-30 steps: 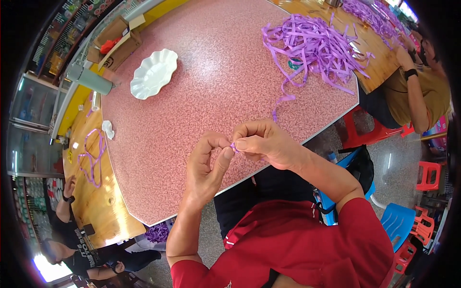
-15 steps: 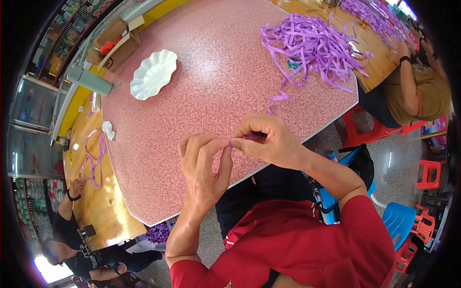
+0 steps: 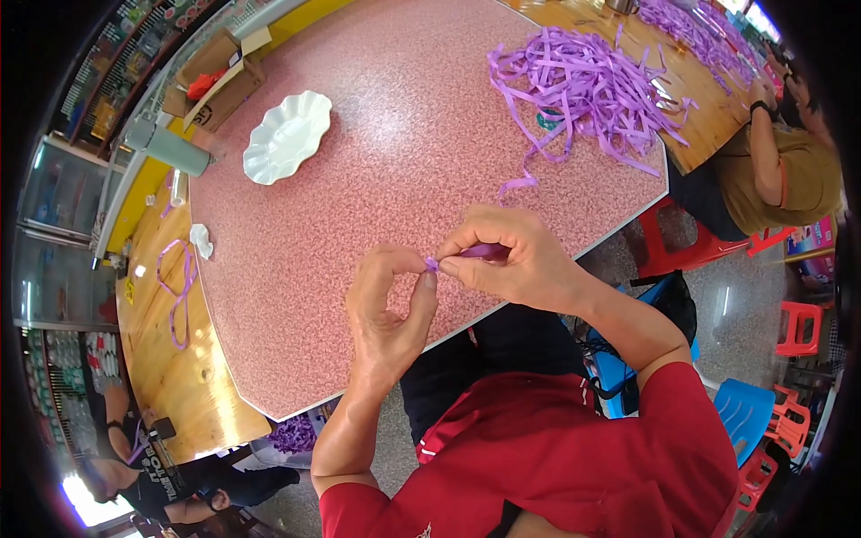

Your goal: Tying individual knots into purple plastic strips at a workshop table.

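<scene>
A purple ribbon (image 3: 485,252) is between my two hands, above the near part of the pink speckled table (image 3: 287,296). Thumb and forefinger of my left hand (image 3: 386,309) pinch a small folded bit of it. My right hand (image 3: 520,260) pinches the same ribbon close beside the left fingertips, and a length of it runs back under the curled fingers. The exact shape of the folded part is too small to make out. A large tangled heap of purple ribbon (image 3: 583,90) lies at the far right of the table, one loose end trailing toward my right hand.
A white scalloped dish (image 3: 287,139), a cardboard box (image 3: 220,85), a grey-green bottle (image 3: 170,148) and crumpled tissue (image 3: 202,240) are to the left. People sit at wooden tables on both sides, with purple ribbon there too. Red stools and a blue chair (image 3: 746,412) stand at right.
My left hand's other fingers have curled in behind the pinch, and the purple bit between my fingertips shows more. The person at left has drawn their hand back from the wooden table.
</scene>
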Motion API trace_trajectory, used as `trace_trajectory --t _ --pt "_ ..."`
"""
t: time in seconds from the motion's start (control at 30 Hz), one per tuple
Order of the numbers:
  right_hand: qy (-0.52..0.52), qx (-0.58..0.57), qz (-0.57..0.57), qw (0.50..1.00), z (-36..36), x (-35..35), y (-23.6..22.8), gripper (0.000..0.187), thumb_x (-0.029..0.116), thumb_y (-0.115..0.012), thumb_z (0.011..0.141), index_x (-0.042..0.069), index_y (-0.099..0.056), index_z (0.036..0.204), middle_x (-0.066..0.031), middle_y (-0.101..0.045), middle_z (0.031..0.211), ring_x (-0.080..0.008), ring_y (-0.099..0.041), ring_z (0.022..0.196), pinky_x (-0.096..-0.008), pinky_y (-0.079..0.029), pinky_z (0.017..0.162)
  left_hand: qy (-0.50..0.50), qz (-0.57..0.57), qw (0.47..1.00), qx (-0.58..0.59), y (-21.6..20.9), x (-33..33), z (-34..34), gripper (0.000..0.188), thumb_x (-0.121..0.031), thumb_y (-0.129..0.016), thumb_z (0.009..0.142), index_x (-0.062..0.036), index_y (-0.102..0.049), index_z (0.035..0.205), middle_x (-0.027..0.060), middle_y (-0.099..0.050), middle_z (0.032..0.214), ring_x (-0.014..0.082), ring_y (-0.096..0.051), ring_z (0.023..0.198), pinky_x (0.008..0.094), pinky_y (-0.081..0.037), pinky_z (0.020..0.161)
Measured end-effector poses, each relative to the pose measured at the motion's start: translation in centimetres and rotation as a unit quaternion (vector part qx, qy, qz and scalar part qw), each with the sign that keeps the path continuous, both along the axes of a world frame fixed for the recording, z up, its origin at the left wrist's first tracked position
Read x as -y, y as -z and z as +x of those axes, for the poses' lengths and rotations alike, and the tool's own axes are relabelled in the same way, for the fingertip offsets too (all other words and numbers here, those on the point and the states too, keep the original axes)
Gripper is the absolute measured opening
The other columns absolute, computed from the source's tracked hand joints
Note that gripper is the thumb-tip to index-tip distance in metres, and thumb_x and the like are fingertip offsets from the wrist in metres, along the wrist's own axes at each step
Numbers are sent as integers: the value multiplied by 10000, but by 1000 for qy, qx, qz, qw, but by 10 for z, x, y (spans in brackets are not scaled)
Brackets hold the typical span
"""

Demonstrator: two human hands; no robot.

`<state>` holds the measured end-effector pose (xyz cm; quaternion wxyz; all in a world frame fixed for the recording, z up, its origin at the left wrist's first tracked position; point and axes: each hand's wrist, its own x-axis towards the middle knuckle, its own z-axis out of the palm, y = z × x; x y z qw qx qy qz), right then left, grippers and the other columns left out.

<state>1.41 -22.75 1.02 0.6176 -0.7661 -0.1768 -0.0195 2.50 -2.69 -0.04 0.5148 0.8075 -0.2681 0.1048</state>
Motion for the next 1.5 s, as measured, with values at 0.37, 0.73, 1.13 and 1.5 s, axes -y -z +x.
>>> trace_trajectory --t 0.37,0.73,1.13,1.5 --pt "-21 105 -36 994 2 2 4 110 45 -729 864 26 -727 971 -36 -625 812 -89 -554 702 -244 -407 588 20 -47 998 -25 6 0 -1 159 43 -659 808 -33 -593 931 99 -612 883 238 -607 836 348 -462 775" --pt "-8 -5 -13 1000 -4 1 0 127 39 -724 865 35 -733 992 -26 -609 783 -93 -549 658 -263 -406 571 49 -120 986 -109 7 2 -6 120 33 -642 835 -15 -587 930 72 -595 907 168 -582 866 302 -460 795" --pt "9 -66 8 998 -6 0 -9 99 78 -755 856 49 -747 951 16 -593 777 -44 -489 658 -229 -358 565 53 -121 984 -118 8 0 -7 115 33 -642 842 -12 -589 934 77 -596 918 173 -585 877 305 -462 806" --pt "12 -36 -3 999 -6 -5 -6 76 80 -745 866 34 -734 926 -6 -592 759 -68 -512 664 -250 -374 566 16 118 957 265 8 -5 7 342 -34 -781 753 -30 -657 1071 90 -647 940 260 -625 837 430 -460 903"
